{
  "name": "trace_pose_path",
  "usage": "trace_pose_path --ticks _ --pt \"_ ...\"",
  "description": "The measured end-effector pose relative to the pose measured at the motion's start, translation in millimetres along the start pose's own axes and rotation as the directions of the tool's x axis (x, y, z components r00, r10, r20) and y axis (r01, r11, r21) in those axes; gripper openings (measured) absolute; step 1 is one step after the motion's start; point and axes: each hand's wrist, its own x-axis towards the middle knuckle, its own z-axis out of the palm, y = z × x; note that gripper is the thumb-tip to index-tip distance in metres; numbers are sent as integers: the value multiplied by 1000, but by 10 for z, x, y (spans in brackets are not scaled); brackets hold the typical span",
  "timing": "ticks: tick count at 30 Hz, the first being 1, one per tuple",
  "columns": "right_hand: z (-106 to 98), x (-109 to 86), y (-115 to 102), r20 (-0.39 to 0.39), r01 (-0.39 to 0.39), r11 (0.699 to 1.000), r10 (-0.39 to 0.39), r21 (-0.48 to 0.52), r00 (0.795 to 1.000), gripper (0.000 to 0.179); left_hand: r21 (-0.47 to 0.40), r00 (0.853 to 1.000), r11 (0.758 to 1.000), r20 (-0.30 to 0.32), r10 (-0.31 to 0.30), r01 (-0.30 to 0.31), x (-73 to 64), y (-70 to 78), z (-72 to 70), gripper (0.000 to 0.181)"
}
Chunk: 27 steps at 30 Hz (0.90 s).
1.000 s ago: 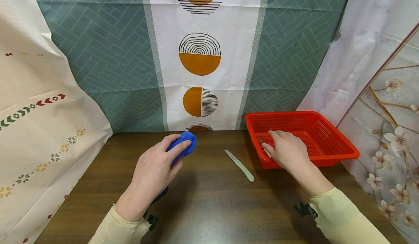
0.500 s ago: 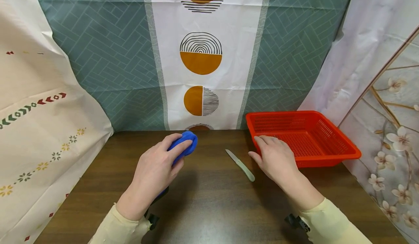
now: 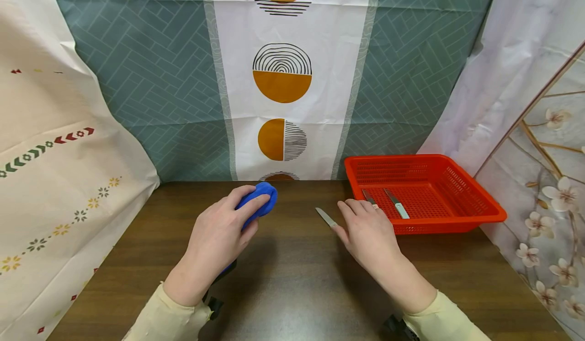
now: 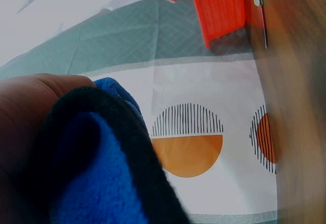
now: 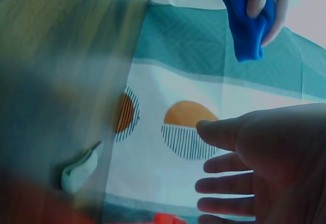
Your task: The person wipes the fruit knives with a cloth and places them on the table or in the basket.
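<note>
My left hand [image 3: 217, 247] grips a bunched blue cloth [image 3: 265, 201] above the left half of the table. In the left wrist view the cloth [image 4: 104, 178] shows a dark edging. My right hand [image 3: 369, 231] hovers over a small knife [image 3: 326, 217] on the table, hiding its pale green handle in the head view. From the right wrist view, the fingers look straight and hold nothing, apart from the knife [image 5: 81, 172]. Beside that hand is a red plastic basket [image 3: 450, 225]. Two knives lie in it: one with a white handle [image 3: 402, 210], another [image 3: 369, 197] partly covered by the hand.
A brown wooden table [image 3: 292, 290] lies under both hands. Patterned fabric [image 3: 183, 76] hangs along its back edge, with cream cloth [image 3: 68, 178] on the left and flowered cloth [image 3: 548, 219] on the right. The basket stands near the back right corner.
My right hand has moved left out of the basket to above the table knife, uncovering the white-handled knife in the basket. The left hand keeps holding the cloth in nearly the same place.
</note>
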Motion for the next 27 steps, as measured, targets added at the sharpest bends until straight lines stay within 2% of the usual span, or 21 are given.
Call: trace_pose_path --ticks 4,11,17,24,27 --pt "69 -17 -78 11 2 1000 -2 13 1000 55 2 1000 1000 4 -3 3 -3 -3 4 51" --pt "197 -15 -158 155 -75 997 72 12 985 44 2 1000 1000 17 -6 6 0 -5 11 51" --pt "286 2 -147 198 -112 994 112 -12 974 35 4 1000 1000 27 -7 7 0 0 14 53" --pt "372 46 -127 304 -172 984 174 -34 937 35 9 999 1000 33 -9 9 0 3 23 53" --pt "403 67 -111 325 -184 982 185 -36 927 35 9 1000 1000 29 -8 8 -5 3 27 51"
